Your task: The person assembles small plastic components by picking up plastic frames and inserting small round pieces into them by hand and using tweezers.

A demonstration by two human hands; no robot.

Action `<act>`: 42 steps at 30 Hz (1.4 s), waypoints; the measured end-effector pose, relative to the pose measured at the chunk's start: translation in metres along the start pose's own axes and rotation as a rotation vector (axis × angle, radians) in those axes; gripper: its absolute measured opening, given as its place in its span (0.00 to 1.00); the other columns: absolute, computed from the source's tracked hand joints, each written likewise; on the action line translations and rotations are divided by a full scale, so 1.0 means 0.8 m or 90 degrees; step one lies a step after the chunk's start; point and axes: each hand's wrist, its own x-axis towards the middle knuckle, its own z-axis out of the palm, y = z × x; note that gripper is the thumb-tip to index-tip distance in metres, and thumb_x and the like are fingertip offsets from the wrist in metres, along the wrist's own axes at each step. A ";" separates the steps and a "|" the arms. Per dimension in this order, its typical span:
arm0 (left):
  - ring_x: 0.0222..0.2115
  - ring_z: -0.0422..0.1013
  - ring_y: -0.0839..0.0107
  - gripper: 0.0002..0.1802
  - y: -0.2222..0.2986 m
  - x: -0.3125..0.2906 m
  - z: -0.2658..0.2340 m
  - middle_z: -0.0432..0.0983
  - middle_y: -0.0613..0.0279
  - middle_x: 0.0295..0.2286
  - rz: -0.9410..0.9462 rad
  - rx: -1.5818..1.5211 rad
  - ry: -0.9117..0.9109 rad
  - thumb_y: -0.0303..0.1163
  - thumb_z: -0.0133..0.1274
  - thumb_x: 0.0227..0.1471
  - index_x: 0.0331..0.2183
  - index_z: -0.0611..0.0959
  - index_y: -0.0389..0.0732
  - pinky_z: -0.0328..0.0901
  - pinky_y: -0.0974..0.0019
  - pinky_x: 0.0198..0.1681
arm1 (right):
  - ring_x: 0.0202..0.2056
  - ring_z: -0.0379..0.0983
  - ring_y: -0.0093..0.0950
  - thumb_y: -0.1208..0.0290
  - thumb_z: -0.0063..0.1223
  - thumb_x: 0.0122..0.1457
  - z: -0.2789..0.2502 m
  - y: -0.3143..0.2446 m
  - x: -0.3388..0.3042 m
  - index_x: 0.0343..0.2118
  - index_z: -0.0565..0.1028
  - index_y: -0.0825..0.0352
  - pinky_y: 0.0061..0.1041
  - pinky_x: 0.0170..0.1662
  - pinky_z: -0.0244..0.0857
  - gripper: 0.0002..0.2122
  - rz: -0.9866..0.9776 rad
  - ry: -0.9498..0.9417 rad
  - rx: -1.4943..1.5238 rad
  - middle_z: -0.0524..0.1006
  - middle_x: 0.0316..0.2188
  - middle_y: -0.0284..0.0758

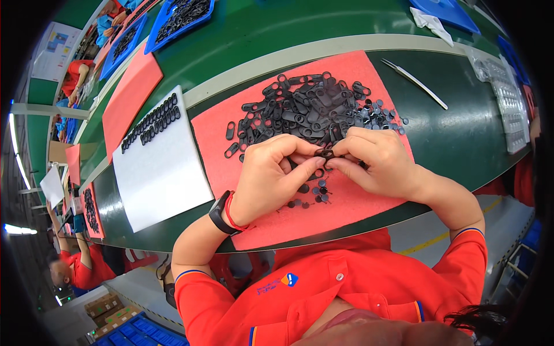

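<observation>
Between the fingertips of my left hand (277, 173) and my right hand (378, 158) is one small black oblong part (326, 154) with a ring-shaped end. Both hands pinch it, just above a pink foam sheet (216, 130). Beyond my hands lies a heap of similar black parts (306, 106), loosely piled. Small round dark discs (378, 116) are scattered at the heap's right side. A few more discs (321, 189) lie below my fingers, some with thin stems.
On the left, a white foam sheet (156, 184) carries rows of black parts (153, 122). Tweezers (418, 85) lie on the green table at right, near a clear plastic tray (508, 104). Blue trays (179, 23) stand across the bench. Another person (86, 268) sits at far left.
</observation>
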 end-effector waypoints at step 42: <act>0.13 0.66 0.83 0.11 -0.003 0.008 -0.007 0.75 0.62 0.17 -0.258 -0.388 -0.119 0.33 0.52 0.51 0.23 0.78 0.35 0.57 0.81 0.16 | 0.16 0.68 0.20 0.76 0.62 0.44 0.004 -0.005 -0.001 0.24 0.73 0.65 0.18 0.18 0.59 0.07 -0.006 -0.028 -0.012 0.67 0.18 0.30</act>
